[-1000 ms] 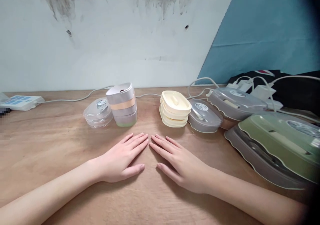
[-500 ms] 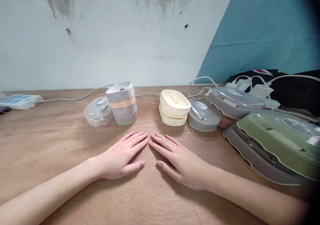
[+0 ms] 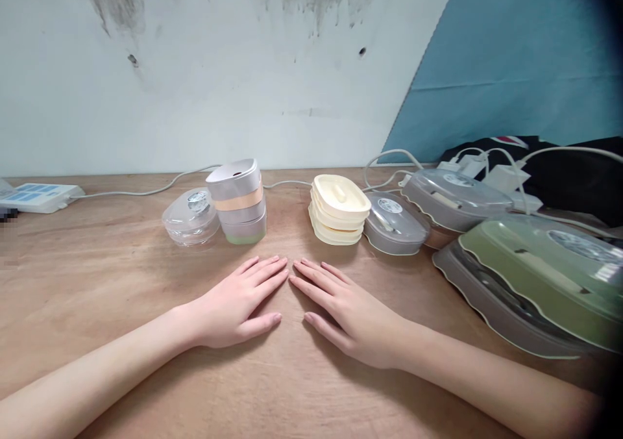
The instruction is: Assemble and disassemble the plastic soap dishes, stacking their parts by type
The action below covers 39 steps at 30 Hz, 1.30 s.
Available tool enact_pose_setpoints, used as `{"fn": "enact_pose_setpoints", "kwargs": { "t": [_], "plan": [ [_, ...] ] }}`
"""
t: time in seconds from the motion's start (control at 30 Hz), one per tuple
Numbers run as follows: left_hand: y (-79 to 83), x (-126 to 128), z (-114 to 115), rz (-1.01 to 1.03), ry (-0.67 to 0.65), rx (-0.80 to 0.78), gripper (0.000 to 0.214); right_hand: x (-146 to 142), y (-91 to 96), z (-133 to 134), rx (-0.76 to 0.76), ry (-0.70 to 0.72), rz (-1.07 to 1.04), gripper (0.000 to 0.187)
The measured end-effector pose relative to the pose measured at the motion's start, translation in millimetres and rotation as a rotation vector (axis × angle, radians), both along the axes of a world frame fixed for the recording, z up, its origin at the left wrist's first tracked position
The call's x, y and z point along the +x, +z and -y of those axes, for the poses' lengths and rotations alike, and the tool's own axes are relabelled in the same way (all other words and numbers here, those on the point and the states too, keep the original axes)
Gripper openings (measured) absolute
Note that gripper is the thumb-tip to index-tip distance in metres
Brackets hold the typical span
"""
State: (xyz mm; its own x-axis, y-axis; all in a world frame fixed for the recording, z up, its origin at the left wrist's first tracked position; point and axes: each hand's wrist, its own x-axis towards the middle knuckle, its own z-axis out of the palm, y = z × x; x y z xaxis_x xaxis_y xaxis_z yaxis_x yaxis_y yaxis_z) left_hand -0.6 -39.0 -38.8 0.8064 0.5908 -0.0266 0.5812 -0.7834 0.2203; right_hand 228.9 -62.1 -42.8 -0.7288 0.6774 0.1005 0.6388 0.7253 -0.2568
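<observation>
My left hand (image 3: 238,302) lies palm down on the wooden table (image 3: 121,296), fingers stretched out and holding nothing. Opposite it, my right hand (image 3: 348,312) rests flat in the same way, the fingertips of the two hands nearly meeting. Beyond my left hand stands a stack of small containers (image 3: 241,210) in grey, peach and green. Clear plastic lids (image 3: 187,221) are piled to the left of that stack. Past my right fingertips sits a pile of cream-coloured lids (image 3: 341,199), with a grey lidded container (image 3: 394,225) close against its right side.
Larger lidded boxes crowd the right: a grey one (image 3: 452,192) at the back and a green one (image 3: 540,263) over a dark grey one (image 3: 477,296). White cables and plugs (image 3: 506,178) lie behind them. A power strip (image 3: 43,197) is at far left, before the wall (image 3: 195,88).
</observation>
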Motion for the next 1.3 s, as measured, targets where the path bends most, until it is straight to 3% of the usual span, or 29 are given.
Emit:
{"fn": "enact_pose_setpoints", "kwargs": {
  "t": [0.9,0.97,1.03,1.17,1.3],
  "plan": [
    [2.0,1.3,0.2,-0.001,-0.003,-0.002,0.062,0.6,-1.1,1.4,0.025,0.011,0.032,0.052],
    [1.9,1.1,0.1,-0.008,0.000,-0.003,0.061,1.5,-1.7,1.0,0.107,0.002,0.016,0.049],
    [2.0,0.3,0.6,-0.006,0.004,-0.002,0.061,3.4,-1.5,-2.6,0.287,-0.067,-0.011,0.046],
    [2.2,-1.8,3.1,0.008,0.002,-0.004,0.060,11.7,-1.1,-20.8,0.656,-0.357,0.002,0.053],
    [2.7,-2.3,4.6,0.003,0.004,-0.019,0.061,24.2,-5.6,-39.6,0.759,-0.530,0.093,0.055]
  ]
}}
